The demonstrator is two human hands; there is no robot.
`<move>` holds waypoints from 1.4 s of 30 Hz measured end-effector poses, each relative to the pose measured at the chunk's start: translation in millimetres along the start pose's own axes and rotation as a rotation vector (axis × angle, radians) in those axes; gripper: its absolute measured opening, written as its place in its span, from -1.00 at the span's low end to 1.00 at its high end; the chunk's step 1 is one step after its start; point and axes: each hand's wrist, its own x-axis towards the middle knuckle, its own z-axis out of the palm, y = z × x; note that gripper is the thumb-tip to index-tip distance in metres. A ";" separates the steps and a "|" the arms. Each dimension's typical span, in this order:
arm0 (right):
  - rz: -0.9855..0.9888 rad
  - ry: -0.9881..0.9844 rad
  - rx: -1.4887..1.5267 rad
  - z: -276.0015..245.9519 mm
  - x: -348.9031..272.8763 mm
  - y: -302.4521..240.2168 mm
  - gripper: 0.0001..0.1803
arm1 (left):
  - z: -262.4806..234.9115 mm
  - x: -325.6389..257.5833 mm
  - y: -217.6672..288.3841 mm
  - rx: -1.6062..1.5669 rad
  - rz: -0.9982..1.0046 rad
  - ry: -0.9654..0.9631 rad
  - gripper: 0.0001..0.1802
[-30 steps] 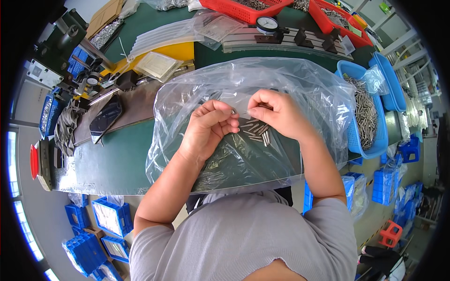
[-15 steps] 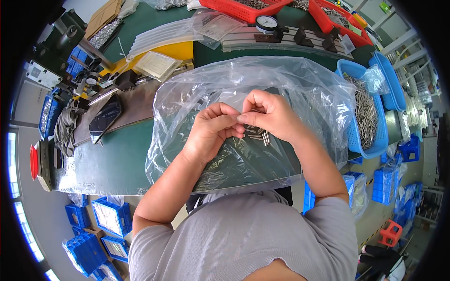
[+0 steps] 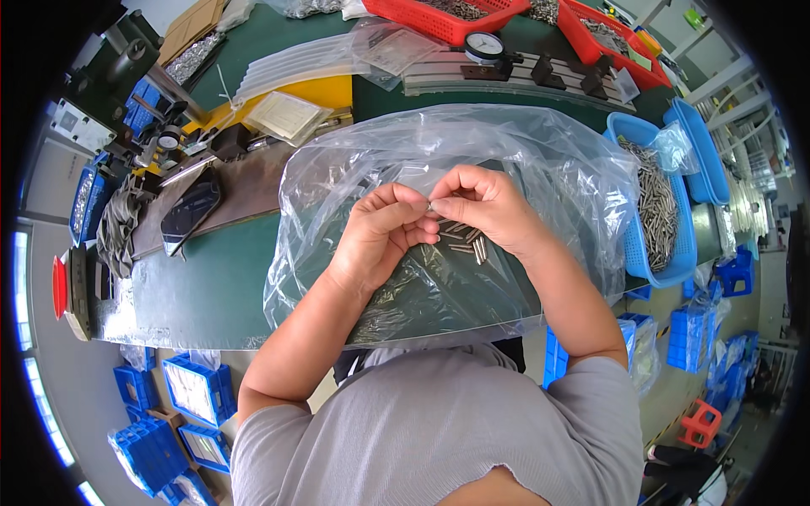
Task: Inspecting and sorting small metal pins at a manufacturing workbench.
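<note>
Above the clear plastic bag (image 3: 337,169), my left hand (image 3: 375,232) and my right hand (image 3: 485,207) meet fingertip to fingertip. Between thumb and forefinger, both are closed on a small shiny metal piece (image 3: 430,207). Most of that piece is hidden by the fingers, so its full shape cannot be made out. The other fingers of my left hand are loosely curled. Just under and beside my right hand, several slim metal pins (image 3: 462,248) lie loose on the plastic.
A blue basket full of metal pins (image 3: 656,207) stands at the right. Red trays (image 3: 456,24) and a dial gauge on a rail (image 3: 483,47) are at the back. To the left lie a dark phone-like slab (image 3: 191,211) and a grey cloth (image 3: 118,223). The green table's front edge (image 3: 211,346) runs near me.
The right fingers have shifted slightly down at the pinch, and a bit of shiny metal now shows between the fingertips. The pins on the plastic look the same.
</note>
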 end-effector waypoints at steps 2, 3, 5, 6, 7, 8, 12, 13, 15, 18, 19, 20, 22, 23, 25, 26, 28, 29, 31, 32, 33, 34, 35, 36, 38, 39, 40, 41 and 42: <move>-0.036 0.024 -0.032 -0.5 0.4 1.6 -0.90 | 0.3 0.6 0.2 -0.014 -0.003 -0.002 -0.94; -0.035 0.024 -0.033 -2.4 0.2 0.3 -0.90 | 1.2 0.7 0.3 -0.003 -0.004 0.013 -0.94; 0.001 0.094 -0.015 -11.4 -2.1 -4.7 -0.90 | 2.2 0.3 1.2 0.008 -0.004 0.026 -0.94; 0.058 0.043 0.231 -19.9 -4.0 -5.9 -0.90 | 1.5 0.4 2.5 0.010 0.008 0.030 -0.94; 0.038 0.070 0.384 -19.4 -3.4 -9.1 -0.90 | 0.5 0.1 3.6 0.014 0.021 0.035 -0.94; 0.018 0.099 0.536 -18.2 -3.0 -13.9 -0.91 | -0.2 -0.1 3.7 0.013 0.021 0.036 -0.94; 0.110 -0.063 0.520 -25.3 -3.2 -9.5 -0.90 | -1.8 1.2 3.3 -0.010 0.026 0.030 -0.94; 0.174 -0.076 0.374 -29.3 -5.6 -11.7 -0.91 | -2.2 1.3 3.2 -0.018 0.027 0.038 -0.96; 0.084 -0.006 -0.056 -26.0 -6.6 -11.4 -0.92 | -1.8 1.5 3.9 -0.019 0.025 0.043 -0.96; -0.053 0.065 -0.609 -22.7 -8.9 -9.6 -0.90 | -2.3 1.5 4.4 -0.019 0.022 0.044 -0.96; -0.096 0.070 -0.735 -22.3 -9.9 -9.3 -0.88 | -2.3 1.8 4.4 -0.019 0.019 0.035 -0.96; -0.138 0.075 -0.860 -22.0 -10.5 -9.0 -0.85 | -2.4 1.9 4.3 -0.019 0.017 0.035 -0.96; -0.149 0.062 -0.920 -22.0 -11.0 -6.4 -0.84 | -2.6 1.9 4.1 -0.021 0.016 0.035 -0.96; -0.160 0.049 -0.981 -22.0 -11.1 -4.9 -0.84 | -2.4 2.0 4.0 -0.020 0.015 0.034 -0.96; -0.151 0.047 -0.988 -20.8 -9.7 -3.2 -0.84 | -1.6 2.1 4.2 -0.018 0.016 0.034 -0.96; -0.143 0.046 -0.995 -20.6 -9.3 -2.3 -0.84 | -1.6 2.2 4.0 -0.018 0.016 0.034 -0.96; -0.172 0.052 -1.006 -21.3 -8.8 1.8 -0.86 | -2.4 2.5 3.8 -0.015 0.013 0.028 -0.96; -0.201 0.058 -1.017 -21.1 -8.5 2.2 -0.87 | -2.6 2.8 3.7 -0.014 0.014 0.027 -0.96; -0.176 0.098 -0.850 -19.2 -8.0 -3.7 -0.90 | -2.7 2.7 3.2 -0.014 0.011 0.016 -0.95; -0.149 0.135 -0.684 -18.2 -7.9 -6.9 -0.91 | -2.6 2.3 3.1 -0.013 0.012 0.016 -0.95; -0.149 0.135 -0.684 -18.0 -8.1 -8.4 -0.91 | -2.4 1.9 2.9 0.011 0.007 0.021 -0.95; -0.130 0.124 -0.555 -17.9 -8.2 -10.0 -0.92 | -1.9 1.5 2.9 0.035 0.002 0.025 -0.94; -0.110 0.112 -0.426 -17.8 -8.4 -11.0 -0.92 | -1.2 0.9 2.8 0.036 0.003 0.025 -0.94; -0.111 0.112 -0.426 -16.5 -8.6 -11.4 -0.92 | -0.4 0.2 2.7 0.038 -0.005 0.024 -0.94; -0.145 0.115 -0.409 -12.5 -9.1 -11.6 -0.93 | 0.5 0.2 2.1 0.041 -0.015 0.022 -0.95; -0.146 0.117 -0.409 -11.6 -9.1 -12.2 -0.93 | 0.8 0.3 1.7 0.049 -0.017 0.023 -0.94; -0.162 0.114 -0.438 -11.0 -9.2 -13.1 -0.93 | 1.1 0.3 1.6 0.056 -0.019 0.025 -0.94; -0.178 0.111 -0.466 -10.7 -9.3 -13.6 -0.93 | 1.0 0.5 1.6 0.056 -0.019 0.025 -0.94; -0.178 0.111 -0.466 -10.9 -9.5 -13.6 -0.93 | 0.8 0.9 1.6 0.054 -0.020 0.024 -0.94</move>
